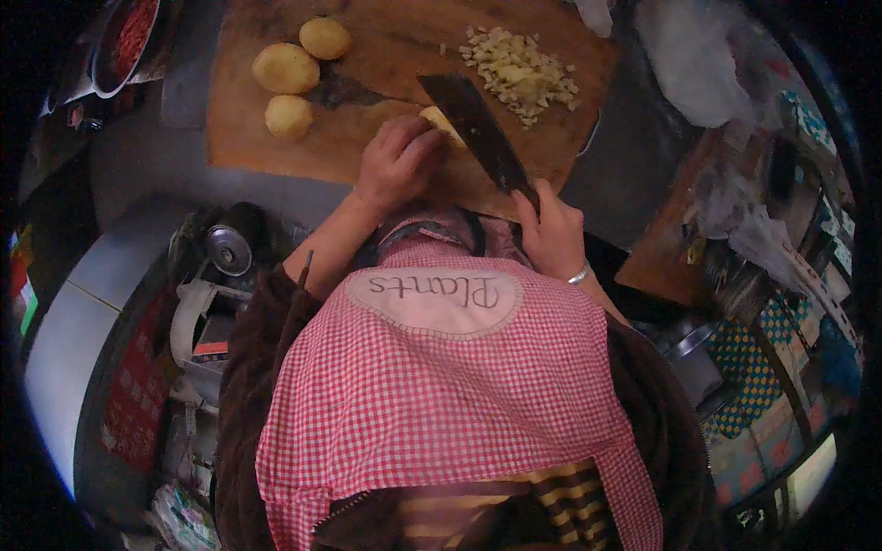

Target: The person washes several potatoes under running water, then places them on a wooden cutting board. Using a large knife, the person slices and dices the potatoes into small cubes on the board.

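Observation:
My right hand (553,227) grips the handle of a dark, broad-bladed cleaver (475,127), which points up and left over a wooden cutting board (386,41). Under the curled fingers of my left hand (400,162) is a pale peeled potato piece (439,120), steadied against the board. The blade lies right beside that piece and hides part of it. To the right of the blade is a loose heap of diced potato (520,72). Three peeled potatoes, one at the back (325,38), one in the middle (286,68) and one nearer me (289,117), rest at the board's left.
A metal bowl (98,77) of red chopped food stands at the far left. Translucent plastic bags (689,62) lie right of the board. A second wooden board (661,268) is at the right, near a metal pot (692,341). A round metal lid (229,250) sits at my left.

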`<state>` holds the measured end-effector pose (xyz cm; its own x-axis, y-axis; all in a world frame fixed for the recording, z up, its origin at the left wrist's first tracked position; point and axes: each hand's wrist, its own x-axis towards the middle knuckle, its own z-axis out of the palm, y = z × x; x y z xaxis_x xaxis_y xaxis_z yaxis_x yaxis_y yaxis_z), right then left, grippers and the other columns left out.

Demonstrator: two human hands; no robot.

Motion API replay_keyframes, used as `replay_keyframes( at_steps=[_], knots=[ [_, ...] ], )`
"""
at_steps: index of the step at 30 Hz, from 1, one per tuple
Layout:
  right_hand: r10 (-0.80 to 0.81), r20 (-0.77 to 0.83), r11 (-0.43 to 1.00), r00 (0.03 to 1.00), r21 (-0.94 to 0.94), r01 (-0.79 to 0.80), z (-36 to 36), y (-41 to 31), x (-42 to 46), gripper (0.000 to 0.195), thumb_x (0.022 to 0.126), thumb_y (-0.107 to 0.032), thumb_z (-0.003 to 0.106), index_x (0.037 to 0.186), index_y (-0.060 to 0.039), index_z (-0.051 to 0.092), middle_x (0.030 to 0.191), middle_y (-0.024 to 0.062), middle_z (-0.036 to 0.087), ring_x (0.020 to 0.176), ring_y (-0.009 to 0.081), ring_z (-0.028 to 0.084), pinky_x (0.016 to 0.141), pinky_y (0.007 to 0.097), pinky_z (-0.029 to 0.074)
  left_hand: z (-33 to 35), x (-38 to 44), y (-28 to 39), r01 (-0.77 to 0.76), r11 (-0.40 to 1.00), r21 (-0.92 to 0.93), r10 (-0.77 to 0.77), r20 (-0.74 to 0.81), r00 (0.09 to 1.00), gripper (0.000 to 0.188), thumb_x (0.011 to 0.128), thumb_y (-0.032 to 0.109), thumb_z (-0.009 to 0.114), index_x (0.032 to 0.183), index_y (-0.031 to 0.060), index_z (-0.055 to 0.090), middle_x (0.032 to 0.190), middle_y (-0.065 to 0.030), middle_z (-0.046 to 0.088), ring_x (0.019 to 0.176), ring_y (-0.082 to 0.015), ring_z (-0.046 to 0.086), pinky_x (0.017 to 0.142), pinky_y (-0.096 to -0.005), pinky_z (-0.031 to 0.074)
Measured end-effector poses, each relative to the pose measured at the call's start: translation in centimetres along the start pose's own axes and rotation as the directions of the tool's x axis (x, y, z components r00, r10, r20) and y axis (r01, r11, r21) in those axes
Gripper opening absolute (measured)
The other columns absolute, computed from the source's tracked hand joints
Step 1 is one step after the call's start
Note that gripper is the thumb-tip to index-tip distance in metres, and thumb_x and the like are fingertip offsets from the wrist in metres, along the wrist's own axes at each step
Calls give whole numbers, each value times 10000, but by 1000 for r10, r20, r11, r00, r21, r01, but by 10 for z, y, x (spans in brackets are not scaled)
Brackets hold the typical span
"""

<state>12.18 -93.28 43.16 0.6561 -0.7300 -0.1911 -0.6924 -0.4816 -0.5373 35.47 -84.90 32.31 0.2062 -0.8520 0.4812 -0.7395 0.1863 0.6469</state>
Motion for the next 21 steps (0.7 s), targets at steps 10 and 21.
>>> replay_keyframes(
  at_steps=[10, 21],
  knots=[
    [46, 117, 998, 992, -37, -42, -14, 1, -14, 297, 979, -271, 616, 1155, -37, 564, 676, 214, 657, 605, 401, 671, 506, 504, 513, -2, 1, 2, -15, 1000, 16, 15, -10, 1000, 340, 710, 82, 785, 1032, 51, 682, 1049, -129, 658, 947, -339, 649, 809, -408, 565],
    [115, 179, 977, 977, -200, -78, 34, -16, 24, 258, 1001, -308, 567, 1129, -84, 561, 645, 207, 654, 590, 432, 655, 524, 547, 506, -1, -3, 2, -15, 1000, -9, 15, -7, 1000, 308, 713, 63, 760, 1010, 54, 676, 1043, -121, 658, 955, -332, 637, 821, -402, 554]
  ],
)
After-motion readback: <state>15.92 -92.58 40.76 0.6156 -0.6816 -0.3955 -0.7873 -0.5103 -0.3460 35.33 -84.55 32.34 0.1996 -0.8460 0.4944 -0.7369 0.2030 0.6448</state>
